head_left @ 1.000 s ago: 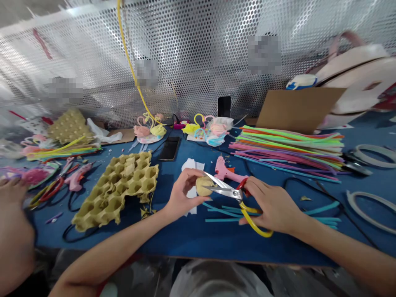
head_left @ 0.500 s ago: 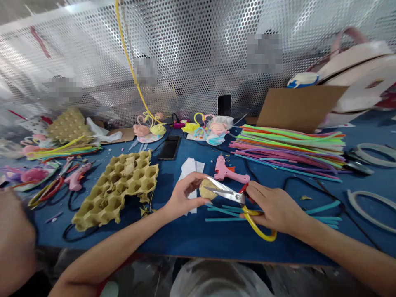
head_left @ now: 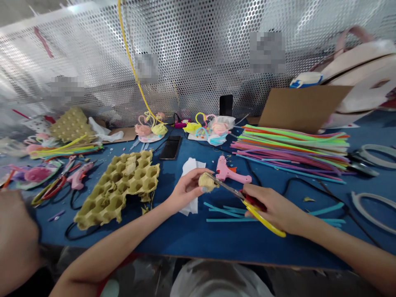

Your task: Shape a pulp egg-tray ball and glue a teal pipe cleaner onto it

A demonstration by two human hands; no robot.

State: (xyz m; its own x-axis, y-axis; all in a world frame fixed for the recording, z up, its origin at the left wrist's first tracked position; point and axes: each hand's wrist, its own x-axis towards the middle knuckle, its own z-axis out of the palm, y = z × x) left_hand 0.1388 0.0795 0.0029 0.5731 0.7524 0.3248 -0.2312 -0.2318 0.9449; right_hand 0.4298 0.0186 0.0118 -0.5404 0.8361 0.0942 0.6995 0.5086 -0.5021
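Between the thumb and fingers of my left hand (head_left: pixel 187 189) is a small yellowish egg carton cup (head_left: pixel 208 182). My right hand (head_left: pixel 272 208) grips scissors (head_left: pixel 230 189) with red and yellow handles. Their blades reach left to the cup's upper right edge; whether they are cutting into it I cannot tell. Below the scissors lie several blue pipe cleaners (head_left: pixel 229 220). Just behind the blades is a pink glue gun (head_left: pixel 230 171). White paper (head_left: pixel 190 206) lies partly under my left hand. To its left sits a torn egg carton (head_left: pixel 114 189).
Bundled coloured pipe cleaners (head_left: pixel 287 150) lie at the right, before a brown cardboard sheet (head_left: pixel 303 107). Small flamingo-like figures (head_left: pixel 151 128) and a phone (head_left: pixel 170 147) are further back. Another person's arm (head_left: pixel 17 235) is at the left edge, near a second glue gun (head_left: pixel 78 175).
The scissors have turned, so their blades now look narrow and close together at the cup's upper right edge. The cup has been tilted in my left hand.
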